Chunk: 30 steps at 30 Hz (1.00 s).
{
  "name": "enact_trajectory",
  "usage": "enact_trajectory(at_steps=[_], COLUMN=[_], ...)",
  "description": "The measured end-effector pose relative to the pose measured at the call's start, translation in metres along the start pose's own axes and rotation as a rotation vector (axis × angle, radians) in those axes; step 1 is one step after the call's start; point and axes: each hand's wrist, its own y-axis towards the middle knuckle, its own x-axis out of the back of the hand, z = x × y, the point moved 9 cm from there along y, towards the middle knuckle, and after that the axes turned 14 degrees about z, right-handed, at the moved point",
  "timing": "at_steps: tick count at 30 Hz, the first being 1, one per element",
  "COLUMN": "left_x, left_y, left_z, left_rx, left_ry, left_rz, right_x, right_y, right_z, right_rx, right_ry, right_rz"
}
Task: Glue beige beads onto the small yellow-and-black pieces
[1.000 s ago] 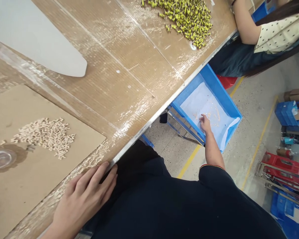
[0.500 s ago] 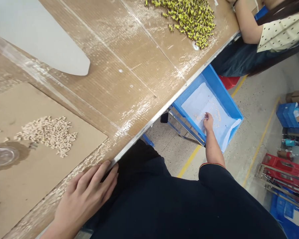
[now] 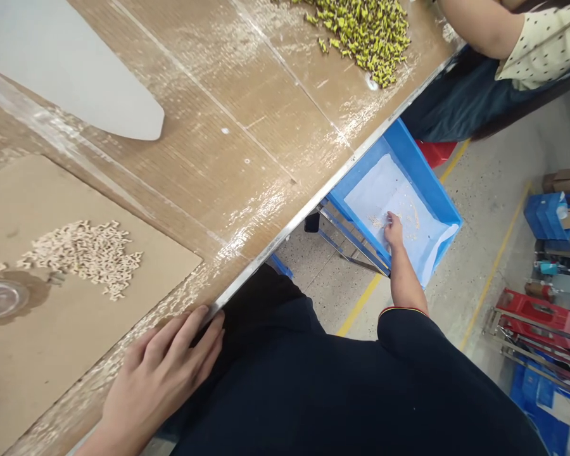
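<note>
My left hand (image 3: 166,361) lies over the metal-trimmed edge of the table (image 3: 204,133), its fingers slightly apart and holding nothing. To the right, my right hand (image 3: 394,230) reaches down into a blue plastic bin (image 3: 439,183) beside the table. Its fingers are curled in, close to small beige pieces (image 3: 375,221) scattered on the bin's white paper liner (image 3: 368,190). Whatever the fingertips hold is too small to make out. On a cardboard sheet (image 3: 90,342) near my left hand sits a heap of similar beige pieces (image 3: 88,253).
A round clear dish (image 3: 2,299) stands on the cardboard. A white board (image 3: 90,76) lies at upper left. A yellow-and-dark heap of small pieces (image 3: 368,38) is by a seated co-worker's arm (image 3: 484,25). Red stools (image 3: 536,316) and blue crates (image 3: 546,209) stand at right.
My right hand shifts slightly within the bin, and its fingers are more curled than a second ago. The co-worker's arm moves a little. My left hand stays on the table edge.
</note>
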Motion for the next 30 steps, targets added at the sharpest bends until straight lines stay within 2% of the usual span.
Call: enact_trajectory(at_steps=[6,11,16,20,24,30], left_x=[-0.005,-0.005,-0.005,0.000,-0.002,0.000], left_y=[-0.002,-0.004,-0.003,-0.002,0.000,0.000], left_z=[0.000,-0.001,0.000,0.000,0.000,-0.001], left_rx=[0.004,0.001,0.016,0.010,0.000,-0.017], left_ry=[0.006,0.008,0.000,-0.001,0.006,0.002], left_rz=[0.049,0.031,0.042,0.005,0.026,0.015], right_x=[-0.007,-0.007,-0.015,-0.013,-0.015,-0.004], right_y=[0.001,0.002,0.001,-0.002,-0.006,-0.012], right_z=[0.009,0.009,0.012,0.013,0.011,0.000], right_rx=[0.019,-0.001,0.012,0.010,0.016,-0.029], right_ry=[-0.023,-0.046,-0.035,-0.028,-0.009,0.012], right_rz=[0.066,0.071,0.127,0.099,0.107,0.056])
